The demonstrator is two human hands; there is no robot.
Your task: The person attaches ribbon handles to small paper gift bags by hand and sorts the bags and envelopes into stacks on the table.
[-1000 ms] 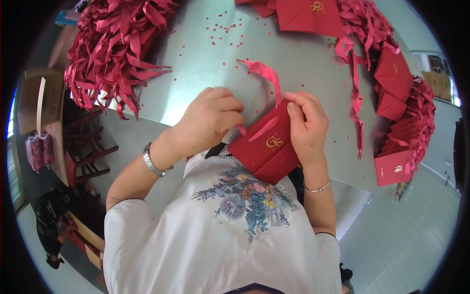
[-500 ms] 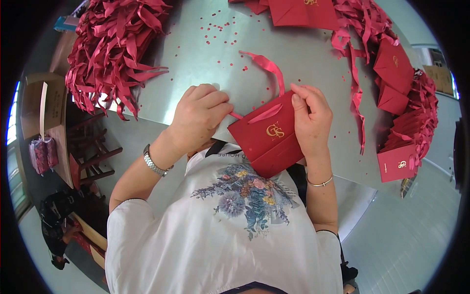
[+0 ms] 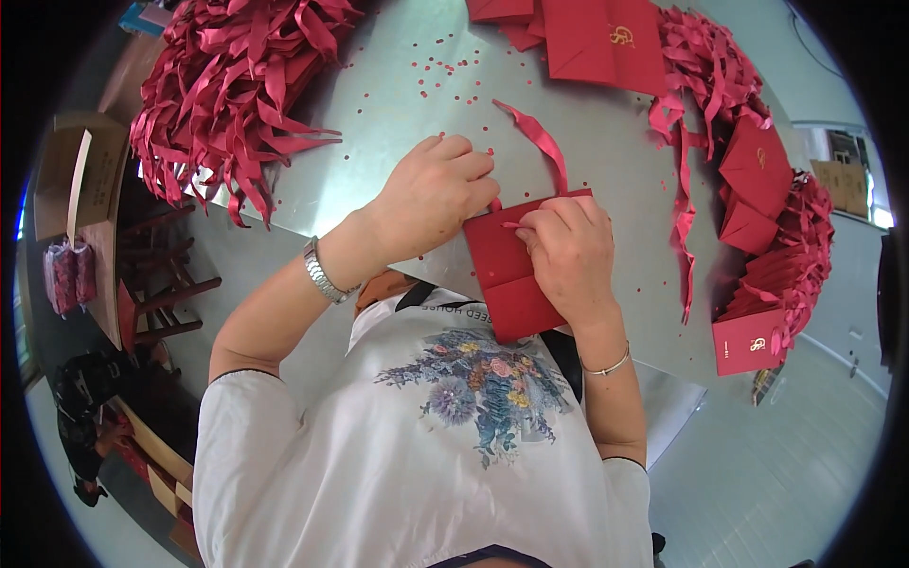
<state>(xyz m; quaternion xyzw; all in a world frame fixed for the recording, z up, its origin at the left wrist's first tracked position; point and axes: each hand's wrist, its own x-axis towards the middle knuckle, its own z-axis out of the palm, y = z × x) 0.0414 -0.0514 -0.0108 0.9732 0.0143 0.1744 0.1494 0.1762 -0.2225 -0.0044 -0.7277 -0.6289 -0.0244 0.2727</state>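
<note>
A small red paper bag [image 3: 504, 254] lies flattened at the near edge of the table, in front of my chest. My left hand [image 3: 431, 201] is closed beside its upper left corner, gripping a pink ribbon whose short piece shows below the fingers. Across the bag's front rests my right hand [image 3: 573, 256], thumb and forefinger pinched on a bit of pink ribbon and covering the gold emblem. From the bag's top edge a loose ribbon tail [image 3: 540, 140] curls away over the table.
A big heap of ribboned red bags [image 3: 241, 95] fills the far left. More red bags [image 3: 606, 47] lie at the back, and a stacked row [image 3: 776, 275] runs along the right. Small red paper dots [image 3: 445, 66] dot the metal table [image 3: 398, 114]. Another person [image 3: 80, 407] is at lower left.
My right hand has moved from the bag's right edge onto its front and pinches the ribbon there. My left hand has shifted slightly right. The emblem is now covered.
</note>
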